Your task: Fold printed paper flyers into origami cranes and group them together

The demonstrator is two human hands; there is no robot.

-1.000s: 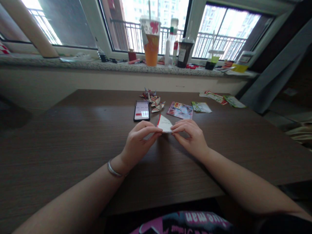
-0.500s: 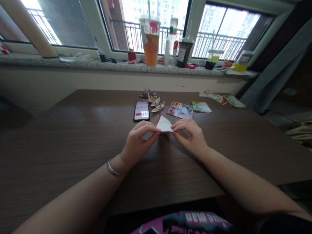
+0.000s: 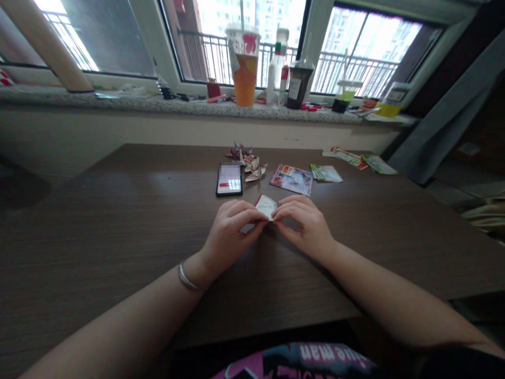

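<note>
Head view showed a broad brown wooden table [image 3: 118, 226] beneath a window, with a speckled stone sill [image 3: 130, 107] running along behind it and a grey curtain [image 3: 442, 116] at the far right. On the sill stood a tall cup of orange drink [image 3: 246, 81], with a smaller dark cup [image 3: 299, 87] to its right.

Over the middle of the table, the left hand [image 3: 233, 229] and the right hand [image 3: 305, 223] were close together, fingers drawn narrow, both pinching the near edge of one small piece of folded paper. Beyond them lay a colourful booklet [image 3: 292, 179], a phone [image 3: 229, 179] with a lit screen and, right of the booklet, a green-and-white packet [image 3: 326, 173]. Crumpled-looking folded pieces [image 3: 252, 167] sat just beside the phone.

The folded paper [image 3: 265, 204], white with a red edge, was between the two hands; whether it touched the tabletop, I could not tell. A silvery bracelet [image 3: 187, 276] circled the left wrist.
</note>
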